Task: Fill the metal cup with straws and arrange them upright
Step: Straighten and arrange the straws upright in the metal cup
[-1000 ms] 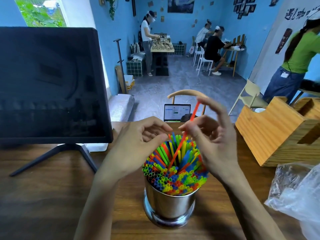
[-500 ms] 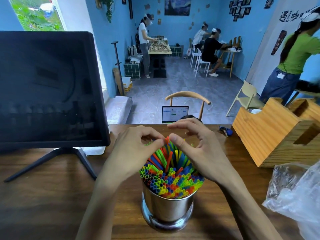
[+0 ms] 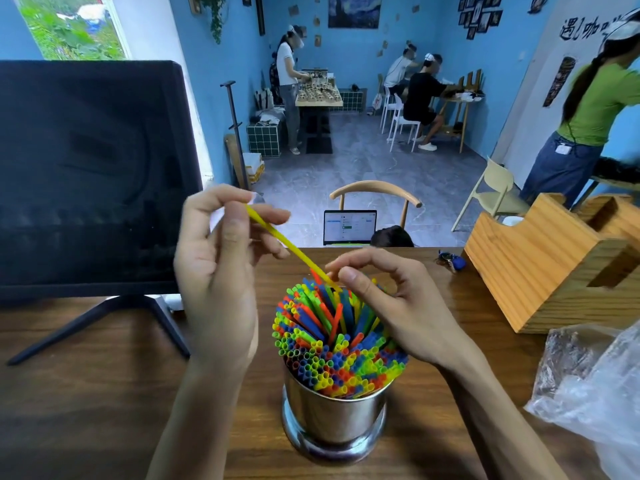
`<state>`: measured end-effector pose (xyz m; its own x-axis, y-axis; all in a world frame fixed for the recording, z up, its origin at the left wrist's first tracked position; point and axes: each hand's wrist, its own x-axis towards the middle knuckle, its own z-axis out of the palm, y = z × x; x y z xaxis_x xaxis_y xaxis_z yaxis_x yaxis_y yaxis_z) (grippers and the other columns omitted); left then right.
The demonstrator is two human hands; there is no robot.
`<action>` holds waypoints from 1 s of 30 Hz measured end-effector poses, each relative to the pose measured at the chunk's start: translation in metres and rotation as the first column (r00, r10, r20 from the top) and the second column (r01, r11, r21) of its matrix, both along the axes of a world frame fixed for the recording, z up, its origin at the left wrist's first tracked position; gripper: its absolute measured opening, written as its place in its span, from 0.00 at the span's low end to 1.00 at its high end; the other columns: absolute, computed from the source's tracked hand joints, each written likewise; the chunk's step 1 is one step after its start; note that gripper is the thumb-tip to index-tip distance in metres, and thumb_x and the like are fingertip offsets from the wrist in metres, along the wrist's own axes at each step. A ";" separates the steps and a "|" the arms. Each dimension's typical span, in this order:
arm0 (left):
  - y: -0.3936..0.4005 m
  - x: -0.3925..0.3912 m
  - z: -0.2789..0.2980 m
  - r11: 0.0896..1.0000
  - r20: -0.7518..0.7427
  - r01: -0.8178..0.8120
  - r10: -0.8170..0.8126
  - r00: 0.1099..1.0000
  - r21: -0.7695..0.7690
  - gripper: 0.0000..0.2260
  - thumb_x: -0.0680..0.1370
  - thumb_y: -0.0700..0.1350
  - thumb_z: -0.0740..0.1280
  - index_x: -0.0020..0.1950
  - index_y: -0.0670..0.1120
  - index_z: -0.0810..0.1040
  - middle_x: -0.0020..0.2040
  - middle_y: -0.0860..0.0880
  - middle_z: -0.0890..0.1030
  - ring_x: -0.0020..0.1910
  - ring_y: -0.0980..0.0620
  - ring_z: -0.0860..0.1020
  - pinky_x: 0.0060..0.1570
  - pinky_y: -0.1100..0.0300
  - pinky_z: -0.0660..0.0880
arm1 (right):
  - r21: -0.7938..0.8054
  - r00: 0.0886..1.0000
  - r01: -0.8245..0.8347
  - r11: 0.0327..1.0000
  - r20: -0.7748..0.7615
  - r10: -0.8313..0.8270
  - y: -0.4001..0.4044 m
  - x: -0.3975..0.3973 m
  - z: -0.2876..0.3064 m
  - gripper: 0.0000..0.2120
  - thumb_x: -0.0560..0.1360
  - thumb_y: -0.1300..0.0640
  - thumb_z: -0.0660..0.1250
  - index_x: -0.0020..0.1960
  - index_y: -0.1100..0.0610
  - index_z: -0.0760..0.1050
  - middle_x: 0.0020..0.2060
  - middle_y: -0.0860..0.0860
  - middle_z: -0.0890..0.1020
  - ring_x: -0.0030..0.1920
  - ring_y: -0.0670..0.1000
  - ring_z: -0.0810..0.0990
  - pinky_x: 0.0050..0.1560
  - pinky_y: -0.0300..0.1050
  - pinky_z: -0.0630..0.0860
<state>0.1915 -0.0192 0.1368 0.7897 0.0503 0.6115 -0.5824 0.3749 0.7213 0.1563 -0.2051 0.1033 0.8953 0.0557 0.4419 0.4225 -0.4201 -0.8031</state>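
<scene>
A shiny metal cup stands on the wooden table in front of me, packed with several coloured straws that fan out at the top. My left hand is raised to the cup's upper left and pinches the top end of a yellow straw. That straw slants down to the right into the bundle. My right hand curls over the far right of the bundle, and its thumb and forefinger pinch the yellow straw's lower part.
A black monitor on a stand fills the left. A wooden box sits at the right, with a crumpled clear plastic bag in front of it. A chair and a laptop are beyond the table's far edge.
Both hands were pressed together on the straw tops. Now my left hand has risen up and left, drawing a yellow straw partly out, while my right hand stays at the bundle.
</scene>
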 end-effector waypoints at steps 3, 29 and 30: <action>0.005 -0.001 0.005 0.994 -0.047 -0.018 0.013 0.999 -0.110 0.07 0.86 0.41 0.55 0.54 0.48 0.71 0.41 0.52 0.81 0.34 0.54 0.74 0.41 0.61 0.75 | 0.024 0.999 -0.031 0.999 0.023 0.030 0.002 0.000 0.000 0.09 0.80 0.51 0.67 0.58 0.52 0.81 0.49 0.46 0.85 0.56 0.50 0.84 0.59 0.46 0.78; 0.006 0.014 -0.017 0.470 -0.207 0.126 0.123 0.971 0.873 0.09 0.78 0.53 0.71 0.57 0.64 0.80 0.49 0.62 0.81 0.46 0.63 0.77 0.48 0.63 0.74 | 0.424 0.925 0.075 0.903 0.307 -0.222 -0.001 0.004 0.000 0.21 0.79 0.61 0.68 0.68 0.49 0.66 0.36 0.56 0.83 0.34 0.54 0.84 0.36 0.48 0.80; 0.005 0.014 -0.017 0.449 -0.187 0.104 0.145 0.972 0.887 0.09 0.78 0.54 0.70 0.58 0.63 0.81 0.49 0.62 0.80 0.46 0.63 0.77 0.47 0.64 0.73 | 0.332 0.944 0.079 0.940 0.279 -0.178 0.000 0.004 -0.003 0.18 0.78 0.61 0.69 0.65 0.50 0.70 0.38 0.55 0.83 0.36 0.53 0.85 0.37 0.48 0.81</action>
